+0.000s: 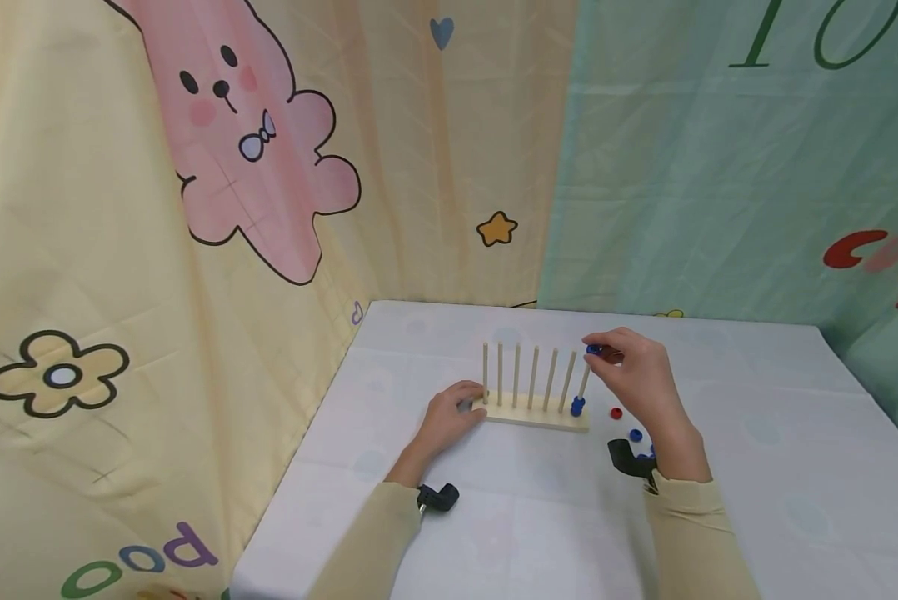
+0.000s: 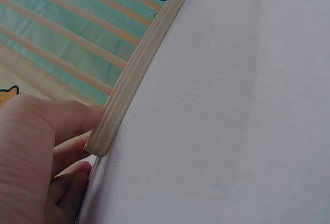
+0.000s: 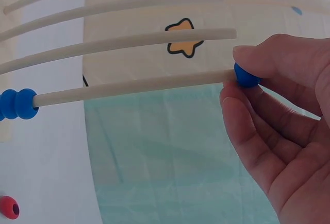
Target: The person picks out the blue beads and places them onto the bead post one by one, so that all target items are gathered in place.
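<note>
A wooden bead stand with a flat base (image 1: 531,418) and a row of upright pegs stands on the white-covered table. My left hand (image 1: 447,417) grips the base's left end, thumb along the front edge and fingers behind. At the top of the rightmost peg (image 3: 139,87), my right hand (image 1: 640,379) pinches a blue bead (image 3: 246,75) between thumb and fingers. The bead meets the peg's tip; how far it is threaded I cannot tell. Blue beads (image 3: 26,103) sit stacked low on that same peg. The other pegs carry no beads.
Right of the stand lie a loose red bead (image 1: 616,413) and a blue bead (image 1: 636,435), with more blue partly hidden by the right wrist's black camera mount (image 1: 629,458). Printed curtains (image 1: 449,167) hang behind the table (image 1: 524,517).
</note>
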